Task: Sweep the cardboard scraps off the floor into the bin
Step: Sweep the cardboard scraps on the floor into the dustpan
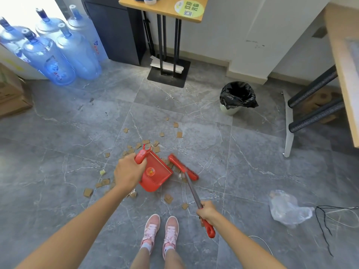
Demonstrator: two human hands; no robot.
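Cardboard scraps lie scattered on the grey, marble-veined tile floor, none of them in either hand. They are small, flat, brown, roughly square pieces. The densest cluster sits just beyond the dustpan; a few lie between its open edge and the broom head, and more lie left of the left forearm and just ahead of the pink shoes. The left hand is wrapped around the dustpan's handle, holding the red, smooth plastic pan low over the floor; the pan bears a round emblem and a toothed comb along its near edge. The right hand is clenched around the broom where the thin metal shaft meets the red plastic grip, and the looped end of that grip sticks out below the fist. The long, narrow red broom head lies alongside the pan's open edge, close to it; whether they touch cannot be told. The bin, a pale round tub lined with a crinkled black bag, stands well apart from the scraps, beyond and to the right. A crumpled clear plastic bag lies on the tiles to the right of the right hand.
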